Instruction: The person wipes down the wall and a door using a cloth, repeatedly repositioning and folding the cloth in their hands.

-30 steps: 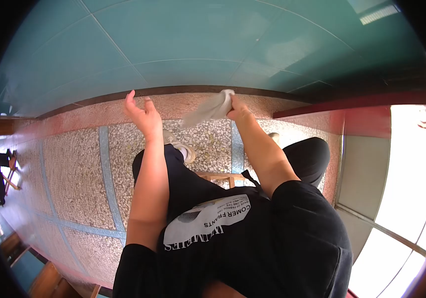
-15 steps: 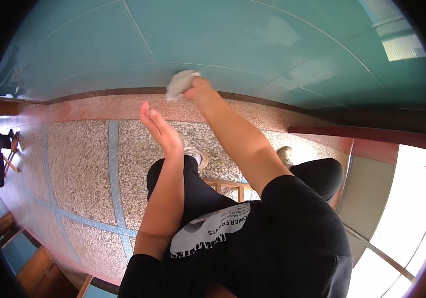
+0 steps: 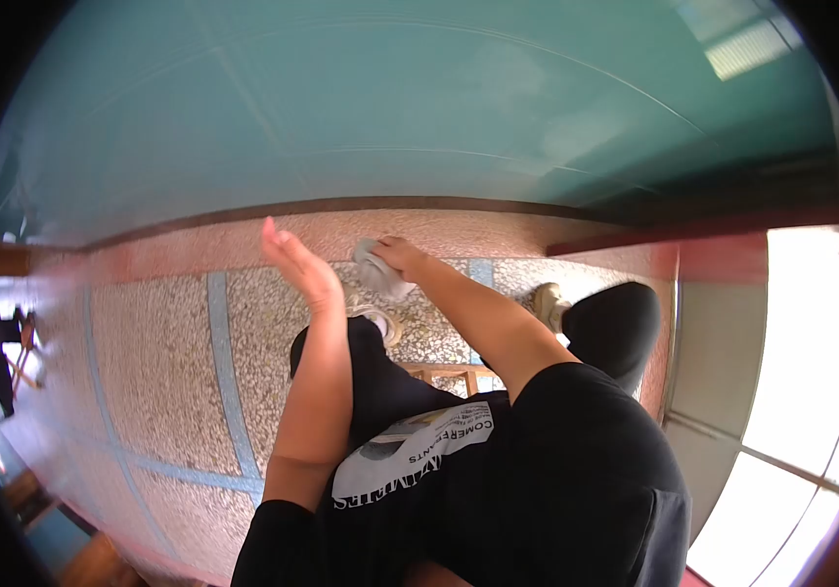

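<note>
A crumpled pale grey cloth (image 3: 378, 274) is in my right hand (image 3: 400, 257), the fingers closed over its upper edge. The cloth hangs near the base of the wall, over the speckled floor; whether it touches any surface I cannot tell. My left hand (image 3: 304, 271) is raised to the left of the cloth, empty, with the fingers stretched out. In front of both hands rises the glossy teal tiled wall (image 3: 341, 108), with a dark strip (image 3: 419, 203) and a pinkish speckled band (image 3: 292, 235) along its foot.
Speckled floor (image 3: 155, 362) with blue dividing strips (image 3: 219, 338) spreads to the left. Below me is part of a wooden stool (image 3: 449, 374). A bright doorway (image 3: 801, 391) lies at right, behind a dark red ledge (image 3: 674, 232). At far left stands a dark folding chair (image 3: 4, 347).
My right hand has drawn the cloth down from the teal wall, toward me and slightly right. My left hand stays raised, slightly lower and further left. The view has shifted a little.
</note>
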A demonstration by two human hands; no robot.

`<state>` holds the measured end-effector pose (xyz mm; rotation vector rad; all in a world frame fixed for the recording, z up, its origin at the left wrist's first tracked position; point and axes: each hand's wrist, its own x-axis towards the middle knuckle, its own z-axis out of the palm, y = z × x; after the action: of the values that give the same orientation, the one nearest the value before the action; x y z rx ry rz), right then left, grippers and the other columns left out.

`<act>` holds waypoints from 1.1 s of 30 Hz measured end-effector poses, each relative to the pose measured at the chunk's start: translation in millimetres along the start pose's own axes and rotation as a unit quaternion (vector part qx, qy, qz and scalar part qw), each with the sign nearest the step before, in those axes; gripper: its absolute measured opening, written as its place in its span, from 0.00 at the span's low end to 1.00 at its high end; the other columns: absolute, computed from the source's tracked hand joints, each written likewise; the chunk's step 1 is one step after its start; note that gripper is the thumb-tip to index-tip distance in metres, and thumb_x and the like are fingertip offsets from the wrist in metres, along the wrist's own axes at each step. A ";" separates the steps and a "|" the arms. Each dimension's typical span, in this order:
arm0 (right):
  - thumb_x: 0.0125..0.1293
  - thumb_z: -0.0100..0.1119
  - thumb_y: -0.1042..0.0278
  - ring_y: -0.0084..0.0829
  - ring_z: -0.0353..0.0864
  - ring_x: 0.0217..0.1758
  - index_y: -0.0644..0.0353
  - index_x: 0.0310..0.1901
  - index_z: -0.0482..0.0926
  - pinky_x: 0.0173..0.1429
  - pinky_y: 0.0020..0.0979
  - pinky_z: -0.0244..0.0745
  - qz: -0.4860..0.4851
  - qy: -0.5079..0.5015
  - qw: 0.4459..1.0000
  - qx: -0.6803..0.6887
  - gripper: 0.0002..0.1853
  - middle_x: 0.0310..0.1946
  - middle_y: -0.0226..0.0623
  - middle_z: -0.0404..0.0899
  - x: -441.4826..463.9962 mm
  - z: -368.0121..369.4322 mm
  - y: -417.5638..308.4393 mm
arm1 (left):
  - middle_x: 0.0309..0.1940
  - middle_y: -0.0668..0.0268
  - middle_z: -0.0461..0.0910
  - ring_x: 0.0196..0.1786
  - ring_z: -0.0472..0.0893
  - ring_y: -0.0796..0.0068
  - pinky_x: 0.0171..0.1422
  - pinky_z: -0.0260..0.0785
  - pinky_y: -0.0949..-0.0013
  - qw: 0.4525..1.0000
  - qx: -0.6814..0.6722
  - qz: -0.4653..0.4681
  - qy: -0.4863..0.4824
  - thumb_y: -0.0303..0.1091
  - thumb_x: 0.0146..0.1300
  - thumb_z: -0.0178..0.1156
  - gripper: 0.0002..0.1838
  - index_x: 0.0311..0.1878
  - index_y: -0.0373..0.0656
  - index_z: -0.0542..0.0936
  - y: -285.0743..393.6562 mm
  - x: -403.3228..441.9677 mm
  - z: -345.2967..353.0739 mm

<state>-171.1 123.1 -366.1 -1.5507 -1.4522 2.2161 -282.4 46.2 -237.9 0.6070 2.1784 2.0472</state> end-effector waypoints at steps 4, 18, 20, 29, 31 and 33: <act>0.58 0.54 0.60 0.35 0.76 0.44 0.58 0.55 0.66 0.44 0.40 0.74 0.045 0.039 0.979 0.197 0.23 0.46 0.41 0.74 -95.5 -81.4 -14.5 | 0.54 0.53 0.62 0.58 0.62 0.61 0.62 0.50 0.62 0.999 0.001 0.028 -0.032 0.52 0.65 0.37 0.29 0.56 0.34 0.62 -12.2 -1.8 5.7; 0.58 0.55 0.72 0.34 0.74 0.47 0.53 0.63 0.55 0.47 0.34 0.74 -0.109 0.032 0.963 0.243 0.31 0.50 0.41 0.70 -166.8 -106.8 -3.7 | 0.51 0.54 0.68 0.54 0.68 0.63 0.59 0.57 0.64 0.996 0.059 0.066 -0.028 0.43 0.66 0.42 0.22 0.52 0.33 0.65 -23.6 -1.1 -37.5; 0.58 0.55 0.73 0.35 0.73 0.47 0.53 0.63 0.55 0.47 0.34 0.74 -0.142 0.058 0.945 0.288 0.31 0.51 0.41 0.69 -174.4 -123.0 -4.3 | 0.51 0.54 0.67 0.55 0.67 0.63 0.59 0.57 0.64 0.994 0.063 0.081 -0.031 0.43 0.66 0.41 0.21 0.53 0.34 0.65 -8.1 -11.7 -40.4; 0.57 0.52 0.77 0.38 0.67 0.55 0.51 0.65 0.47 0.53 0.37 0.68 -0.382 0.288 0.812 0.334 0.36 0.57 0.41 0.63 -183.1 -252.7 -47.1 | 0.54 0.56 0.66 0.58 0.65 0.62 0.62 0.54 0.64 0.969 0.101 0.202 -0.104 0.35 0.65 0.42 0.18 0.54 0.36 0.65 47.0 -38.8 -65.8; 0.54 0.52 0.80 0.38 0.67 0.55 0.53 0.65 0.46 0.53 0.37 0.68 -0.424 0.353 0.784 0.284 0.38 0.57 0.41 0.62 -178.9 -285.3 -58.1 | 0.53 0.56 0.67 0.57 0.65 0.60 0.61 0.55 0.63 0.960 0.113 0.232 -0.106 0.34 0.64 0.44 0.17 0.54 0.37 0.65 47.3 -44.4 -68.3; 0.52 0.52 0.82 0.38 0.66 0.55 0.55 0.65 0.47 0.55 0.36 0.66 -0.435 0.430 0.752 0.246 0.39 0.57 0.42 0.61 -171.9 -314.7 -66.4 | 0.52 0.55 0.67 0.56 0.66 0.58 0.59 0.56 0.61 0.936 0.213 0.251 -0.124 0.35 0.63 0.45 0.17 0.53 0.38 0.66 46.0 -53.9 -66.9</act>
<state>124.3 272.0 -212.7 -1.0724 -0.8627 0.9598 -245.0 -34.2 -197.5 1.5170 2.4987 1.5317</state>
